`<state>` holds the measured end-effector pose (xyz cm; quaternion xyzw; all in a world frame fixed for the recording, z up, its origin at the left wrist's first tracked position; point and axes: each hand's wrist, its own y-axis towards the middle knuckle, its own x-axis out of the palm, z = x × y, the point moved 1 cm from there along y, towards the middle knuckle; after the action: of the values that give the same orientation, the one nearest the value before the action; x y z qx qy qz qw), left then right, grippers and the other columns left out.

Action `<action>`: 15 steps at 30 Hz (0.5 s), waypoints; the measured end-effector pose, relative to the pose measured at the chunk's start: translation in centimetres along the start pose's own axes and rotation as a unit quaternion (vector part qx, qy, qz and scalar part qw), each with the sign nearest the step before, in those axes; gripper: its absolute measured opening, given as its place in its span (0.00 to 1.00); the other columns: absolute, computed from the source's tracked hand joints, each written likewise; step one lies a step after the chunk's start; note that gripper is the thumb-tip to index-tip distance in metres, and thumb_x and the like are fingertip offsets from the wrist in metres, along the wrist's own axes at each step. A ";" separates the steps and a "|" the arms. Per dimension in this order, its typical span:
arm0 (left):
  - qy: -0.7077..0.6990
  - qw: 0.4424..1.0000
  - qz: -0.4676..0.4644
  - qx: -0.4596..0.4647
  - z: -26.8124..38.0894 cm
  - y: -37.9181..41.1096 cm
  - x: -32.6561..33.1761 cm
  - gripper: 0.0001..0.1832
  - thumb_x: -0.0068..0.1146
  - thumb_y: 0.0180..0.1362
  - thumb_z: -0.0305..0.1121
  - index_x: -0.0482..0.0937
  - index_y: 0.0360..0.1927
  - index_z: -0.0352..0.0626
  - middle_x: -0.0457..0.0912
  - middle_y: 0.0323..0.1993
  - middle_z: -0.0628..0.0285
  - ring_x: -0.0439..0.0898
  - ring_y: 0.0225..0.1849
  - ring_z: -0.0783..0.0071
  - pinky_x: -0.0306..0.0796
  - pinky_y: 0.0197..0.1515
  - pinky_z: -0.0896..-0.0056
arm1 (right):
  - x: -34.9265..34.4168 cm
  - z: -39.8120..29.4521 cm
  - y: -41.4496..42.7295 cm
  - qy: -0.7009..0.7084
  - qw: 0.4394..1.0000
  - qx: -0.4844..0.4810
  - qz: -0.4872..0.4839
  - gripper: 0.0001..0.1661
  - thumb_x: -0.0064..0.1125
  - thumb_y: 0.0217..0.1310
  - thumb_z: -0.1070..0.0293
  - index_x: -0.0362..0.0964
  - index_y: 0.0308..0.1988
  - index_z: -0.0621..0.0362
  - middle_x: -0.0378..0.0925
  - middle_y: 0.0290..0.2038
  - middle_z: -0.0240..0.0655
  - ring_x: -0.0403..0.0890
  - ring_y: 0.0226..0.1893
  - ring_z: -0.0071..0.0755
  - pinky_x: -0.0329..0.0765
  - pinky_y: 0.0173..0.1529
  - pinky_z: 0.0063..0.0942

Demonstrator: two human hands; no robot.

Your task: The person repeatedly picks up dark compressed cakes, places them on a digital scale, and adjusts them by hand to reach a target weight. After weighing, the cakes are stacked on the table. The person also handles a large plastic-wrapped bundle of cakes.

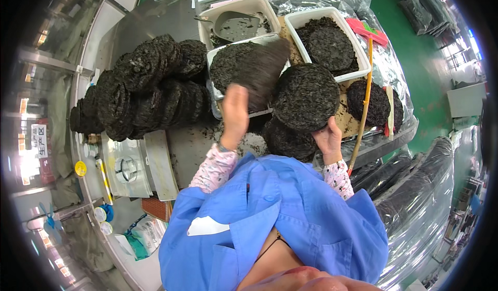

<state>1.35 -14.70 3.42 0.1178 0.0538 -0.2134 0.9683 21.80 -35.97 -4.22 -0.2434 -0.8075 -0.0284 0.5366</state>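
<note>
My left hand (235,114) grips the edge of a thin round dried seaweed cake (266,71), tilted and blurred by motion. That cake hangs over a white plastic tray (215,92) where another dark seaweed cake (229,63) lies. With thumb at the rim, my right hand (330,140) holds a round, dark seaweed cake (307,96) facing up; the fingers beneath are partly hidden. Below it, more seaweed cakes (290,139) rest near the table's front edge. A second white tray (363,59) contains a cake on loose seaweed (327,44).
Stacked seaweed cakes (144,88) lean in rows at left. A tray (277,16) behind holds a scoop (236,25). At right, a yellow stick (366,92) with a pink head (365,31) and a brush (390,110) lie by more cakes (367,103).
</note>
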 end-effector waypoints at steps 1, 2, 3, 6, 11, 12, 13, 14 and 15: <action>-0.325 0.941 0.046 -0.077 0.7 1.6 -0.7 0.14 0.44 0.75 0.37 0.76 0.50 0.37 0.81 0.44 0.64 0.80 0.45 0.74 0.74 0.51 0.70 | -0.3 -0.1 -0.2 0.025 1.000 0.004 0.010 0.36 0.62 0.65 0.52 0.62 0.68 0.52 0.68 0.67 0.37 0.67 0.67 0.45 0.60 0.72 0.51; -0.394 0.906 0.089 -0.122 1.0 2.8 -2.0 0.16 0.43 0.76 0.39 0.75 0.52 0.37 0.80 0.46 0.64 0.79 0.45 0.76 0.75 0.50 0.72 | -0.8 -0.3 -0.4 0.047 0.999 0.001 -0.001 0.36 0.60 0.66 0.50 0.62 0.68 0.48 0.67 0.68 0.35 0.65 0.69 0.45 0.58 0.73 0.51; -0.403 0.905 0.086 -0.110 -0.6 3.3 -3.9 0.15 0.43 0.76 0.38 0.74 0.54 0.39 0.80 0.48 0.65 0.80 0.47 0.76 0.75 0.51 0.71 | -1.0 -0.3 -0.4 0.055 0.998 -0.005 0.003 0.37 0.60 0.66 0.49 0.62 0.69 0.47 0.66 0.69 0.34 0.63 0.70 0.45 0.57 0.73 0.51; -0.049 0.994 0.098 0.010 -2.0 3.4 -5.5 0.17 0.45 0.75 0.35 0.71 0.62 0.40 0.79 0.55 0.57 0.80 0.52 0.70 0.74 0.56 0.63 | -0.3 -0.5 -0.6 0.060 0.998 0.005 0.014 0.38 0.62 0.65 0.51 0.62 0.68 0.50 0.68 0.67 0.34 0.66 0.68 0.45 0.57 0.73 0.51; 0.391 0.873 -0.154 0.247 -3.9 1.2 -0.5 0.31 0.63 0.61 0.39 0.69 0.65 0.36 0.65 0.69 0.43 0.63 0.71 0.43 0.54 0.73 0.44 | -2.0 0.2 -0.2 0.007 1.000 0.018 0.001 0.37 0.61 0.66 0.52 0.61 0.69 0.48 0.66 0.69 0.34 0.65 0.69 0.44 0.58 0.73 0.49; 0.327 0.883 -0.189 0.278 -3.0 0.0 1.4 0.35 0.66 0.58 0.43 0.68 0.65 0.36 0.64 0.70 0.43 0.62 0.72 0.44 0.53 0.74 0.45 | -1.8 0.3 -0.2 0.017 1.000 0.024 -0.004 0.38 0.63 0.65 0.54 0.60 0.69 0.50 0.67 0.68 0.35 0.66 0.68 0.42 0.59 0.73 0.48; 0.250 0.895 -0.243 0.278 -1.4 -1.3 3.1 0.40 0.67 0.56 0.47 0.66 0.67 0.36 0.62 0.71 0.44 0.60 0.73 0.44 0.52 0.74 0.45 | -1.1 0.5 -0.2 -0.005 1.000 0.024 -0.010 0.39 0.65 0.64 0.55 0.60 0.69 0.52 0.67 0.67 0.35 0.66 0.68 0.42 0.60 0.73 0.48; 0.216 0.892 -0.303 0.256 0.8 -2.8 4.8 0.46 0.69 0.54 0.51 0.63 0.70 0.37 0.59 0.73 0.44 0.57 0.74 0.44 0.51 0.74 0.45 | -0.5 0.6 -0.6 -0.027 0.999 0.024 -0.010 0.41 0.66 0.63 0.55 0.59 0.68 0.55 0.68 0.67 0.36 0.67 0.67 0.42 0.60 0.72 0.48; 0.248 0.880 -0.329 0.236 1.7 -4.4 6.0 0.49 0.69 0.53 0.53 0.60 0.71 0.37 0.56 0.74 0.44 0.55 0.75 0.44 0.52 0.74 0.44 | 0.3 0.7 -0.9 -0.051 0.998 0.030 -0.014 0.42 0.68 0.61 0.56 0.58 0.68 0.57 0.68 0.66 0.37 0.67 0.67 0.42 0.61 0.72 0.48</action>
<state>5.02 -21.40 3.26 0.3677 0.2757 -0.4903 0.7406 20.69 -36.46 -4.05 -0.2166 -0.8377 0.0009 0.5013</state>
